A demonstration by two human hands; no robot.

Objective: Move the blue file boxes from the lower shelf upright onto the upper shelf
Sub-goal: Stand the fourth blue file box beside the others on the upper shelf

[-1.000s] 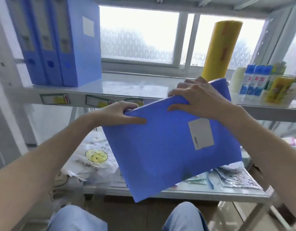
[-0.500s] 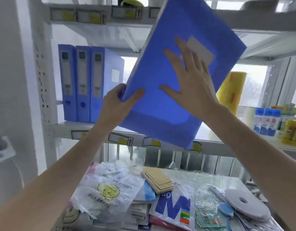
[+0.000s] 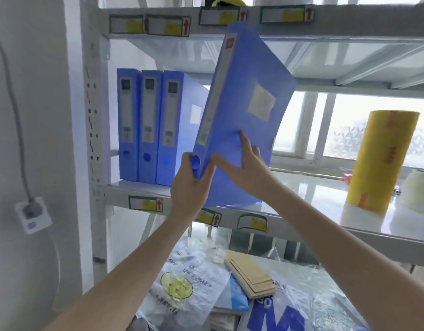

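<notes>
A blue file box is held almost upright, leaning right at the top, with its bottom corner resting on the upper shelf. My left hand grips the bottom of its spine by the round finger hole. My right hand presses flat against its broad side near the bottom. Three more blue file boxes stand upright side by side at the left end of the same shelf, just left of the held one. The lower shelf lies below, covered with bags.
A tall yellow roll of film stands on the upper shelf to the right, with a white roll beside it. A higher shelf board sits close above the box top. Plastic bags and a stack of cardboard cover the lower shelf. A wall socket is at left.
The box has been lifted from below the shelf, turned from flat to nearly upright, and set down on the upper shelf next to the three standing boxes. Both hands slid to its lower end.
</notes>
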